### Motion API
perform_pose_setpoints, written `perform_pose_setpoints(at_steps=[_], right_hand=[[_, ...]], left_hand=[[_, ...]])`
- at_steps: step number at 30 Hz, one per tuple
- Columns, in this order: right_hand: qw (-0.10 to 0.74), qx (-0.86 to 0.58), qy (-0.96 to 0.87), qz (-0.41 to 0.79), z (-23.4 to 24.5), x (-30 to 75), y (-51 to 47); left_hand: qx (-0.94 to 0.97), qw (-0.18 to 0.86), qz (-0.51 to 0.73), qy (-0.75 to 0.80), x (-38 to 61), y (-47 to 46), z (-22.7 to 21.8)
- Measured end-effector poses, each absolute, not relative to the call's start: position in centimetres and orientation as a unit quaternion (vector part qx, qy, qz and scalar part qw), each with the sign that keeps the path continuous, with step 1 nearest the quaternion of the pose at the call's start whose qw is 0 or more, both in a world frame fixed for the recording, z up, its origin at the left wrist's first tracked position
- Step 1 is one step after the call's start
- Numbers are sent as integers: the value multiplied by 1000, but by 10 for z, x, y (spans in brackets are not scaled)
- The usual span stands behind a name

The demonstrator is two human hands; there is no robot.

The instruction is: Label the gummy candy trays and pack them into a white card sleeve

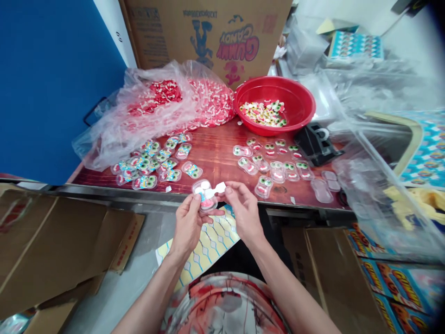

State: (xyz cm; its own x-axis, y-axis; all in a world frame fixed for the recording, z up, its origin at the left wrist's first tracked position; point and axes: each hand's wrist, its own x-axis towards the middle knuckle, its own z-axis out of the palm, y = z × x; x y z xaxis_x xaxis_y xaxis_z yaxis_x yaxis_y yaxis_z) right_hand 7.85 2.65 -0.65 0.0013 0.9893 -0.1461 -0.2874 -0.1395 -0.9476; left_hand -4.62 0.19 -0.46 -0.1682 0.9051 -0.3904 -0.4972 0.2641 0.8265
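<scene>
My left hand [187, 222] is closed on a small clear plastic candy pack [207, 203], with white and pink pieces inside, just over the table's front edge. Between the thumb and fingers of my right hand [245, 211] is one end of a white sticker [219, 188]; its other part lies against the pack. Below both hands, a yellow sheet of stickers [208, 248] rests on my lap. Stickered packs [144, 181] are heaped to the left on the table. To the right sit several packs without stickers [278, 171], showing green eye candies and red-and-white pieces.
A red bowl [274, 83] of eye candies stands at the back, beside a large plastic bag [205, 99] of red-and-white candies. Behind them is a cardboard box [167, 37]. A black tape dispenser [318, 144] and clear plastic shells [321, 190] are at right. Open cartons [52, 232] flank the table.
</scene>
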Motion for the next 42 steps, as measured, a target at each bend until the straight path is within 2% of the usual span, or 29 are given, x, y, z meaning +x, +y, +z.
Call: perform_pose_setpoints(at_steps=[3, 6, 14, 18, 27, 31, 34, 37, 39, 42], right_hand=[[546, -465, -375, 587, -11, 80, 25], [555, -494, -430, 514, -12, 79, 23], [513, -480, -704, 100, -13, 68, 12], [470, -443, -763, -15, -15, 64, 13], [377, -441, -809, -91, -20, 60, 11], [348, -456, -818, -51, -18, 58, 8], [411, -460, -777, 123, -17, 60, 10], [516, -502, -609, 334, -20, 66, 15], [529, -521, -510, 435, -23, 69, 18], [511, -505, -467, 515, -24, 70, 18]], left_hand=[[218, 621, 555, 509, -46, 2, -6], [242, 610, 545, 522, -45, 0, -10], [332, 501, 535, 593, -41, -5, -9], [365, 447, 541, 612, -40, -7, -7], [219, 588, 594, 503, -42, 0, -12], [198, 601, 590, 502, -49, 8, -17], [212, 611, 569, 508, -55, 10, -19], [300, 599, 518, 532, -58, 12, -17], [373, 589, 472, 540, -59, 13, -14], [444, 587, 418, 532, -59, 15, -13]])
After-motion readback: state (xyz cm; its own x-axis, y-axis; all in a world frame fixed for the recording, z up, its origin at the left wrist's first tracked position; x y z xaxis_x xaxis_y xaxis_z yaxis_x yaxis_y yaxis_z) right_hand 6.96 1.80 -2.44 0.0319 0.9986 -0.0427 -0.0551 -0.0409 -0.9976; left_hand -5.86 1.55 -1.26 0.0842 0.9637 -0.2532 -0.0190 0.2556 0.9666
